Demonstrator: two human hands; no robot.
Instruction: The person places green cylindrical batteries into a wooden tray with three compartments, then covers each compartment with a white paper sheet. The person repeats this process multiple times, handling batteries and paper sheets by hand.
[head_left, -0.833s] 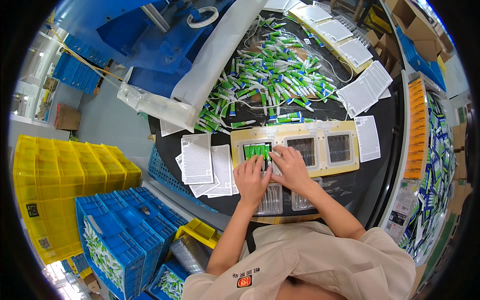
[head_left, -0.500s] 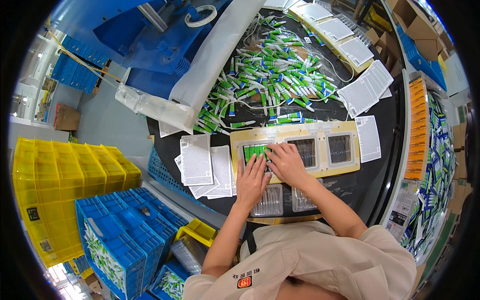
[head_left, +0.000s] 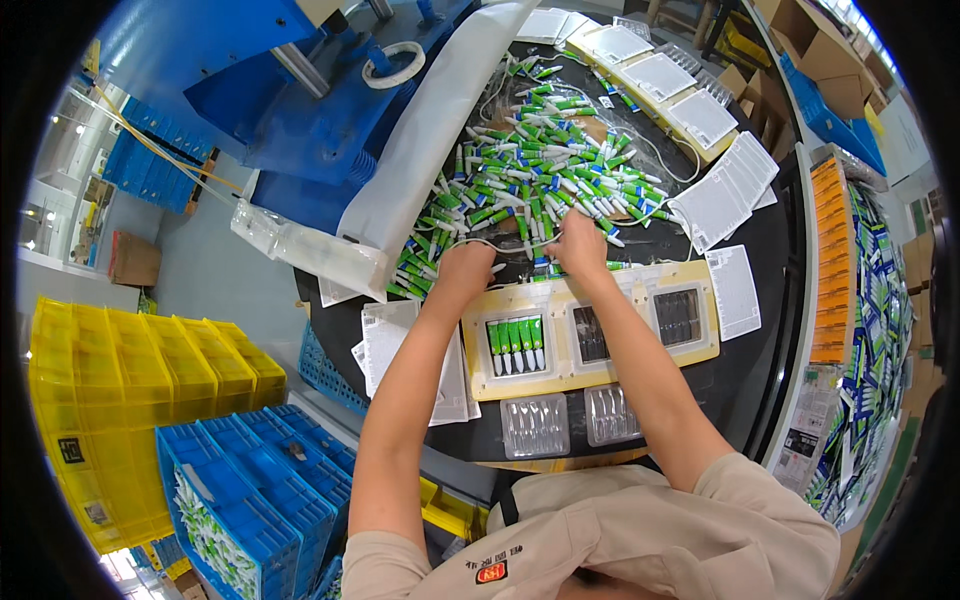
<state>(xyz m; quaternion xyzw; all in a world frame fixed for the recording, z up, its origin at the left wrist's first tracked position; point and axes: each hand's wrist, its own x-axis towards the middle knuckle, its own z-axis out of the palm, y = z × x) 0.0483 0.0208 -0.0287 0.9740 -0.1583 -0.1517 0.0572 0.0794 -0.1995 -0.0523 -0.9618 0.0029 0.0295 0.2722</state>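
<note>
Both my hands reach to the near edge of a heap of small green-and-white tubes with white caps [head_left: 530,170]. My left hand [head_left: 466,268] is closed around a small tube [head_left: 498,268], whose white tip shows beside the fingers. At the heap's front, my right hand [head_left: 583,247] has its fingers curled down among the tubes; what they hold is hidden. Below my hands lies a yellow frame [head_left: 540,385] with three windows. Several tubes [head_left: 516,345] stand side by side in its left window. Dark slots show in the right window [head_left: 678,316], and my right forearm partly covers the middle one.
Clear plastic blister trays [head_left: 535,425] lie before the frame. Printed white cards [head_left: 385,335] are stacked at left, more cards [head_left: 735,290] at right. A white cord [head_left: 690,165] crosses the heap. A blue machine [head_left: 300,130] stands at the upper left, yellow crates [head_left: 110,400] at the left.
Both hands have left the frame's left window and moved forward to the heap. The row of tubes in that window is now uncovered. My left hand has closed on a tube.
</note>
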